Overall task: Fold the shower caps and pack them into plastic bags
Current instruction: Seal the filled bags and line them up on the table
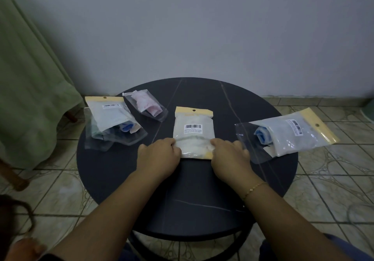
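Note:
A plastic bag with a yellow header and a barcode label [193,131] lies in the middle of the round dark table [188,190], a whitish folded shower cap inside it. My left hand [159,155] pinches the bag's near left edge. My right hand [228,155] pinches its near right edge. A bag holding a blue cap [287,137] lies to the right, hanging over the table rim. At the left lies a stack of bags with blue and dark caps [113,123]. A small clear bag with a pink cap [145,104] sits behind them.
A green cloth-covered piece of furniture [30,90] stands to the left of the table. A grey wall [202,28] rises behind, and tiled floor [334,190] surrounds the table. A foot [26,249] shows at the bottom left corner.

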